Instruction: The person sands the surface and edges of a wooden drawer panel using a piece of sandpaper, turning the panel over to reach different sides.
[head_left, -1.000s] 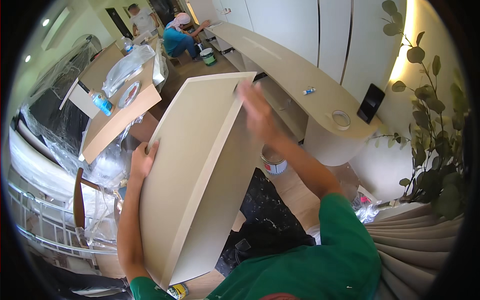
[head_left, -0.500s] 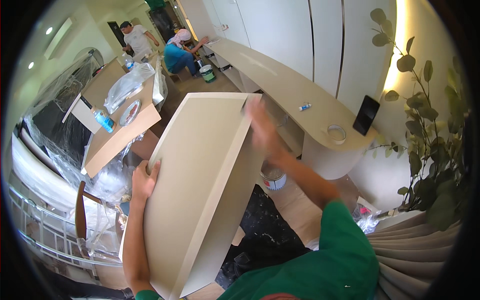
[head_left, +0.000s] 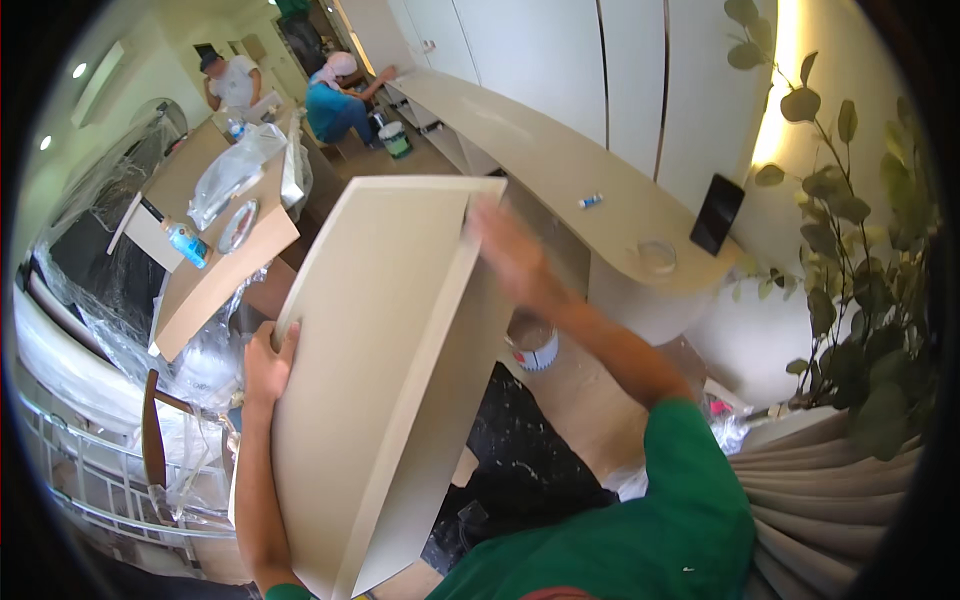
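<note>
Gripping the beige panel (head_left: 350,350) by its left edge, the left hand (head_left: 267,366) holds it slanted before the person's green shirt (head_left: 620,520); the right hand (head_left: 506,252) blurs at its upper right edge, grasp unclear.

- A beige counter (head_left: 545,160) is carrying a tube (head_left: 591,201), tape roll (head_left: 657,266) and phone (head_left: 717,214).
- A tan worktop (head_left: 232,278) is bearing a bottle (head_left: 187,246) and plastic sheeting (head_left: 232,178).
- The floor (head_left: 592,392) is holding a bucket (head_left: 533,350).

The head view looks forward and down from above the wearer's green shirt (head_left: 620,520), close over the beige panel (head_left: 360,350), its wide fisheye reaching well beyond and bending straight edges toward a dark rim
</note>
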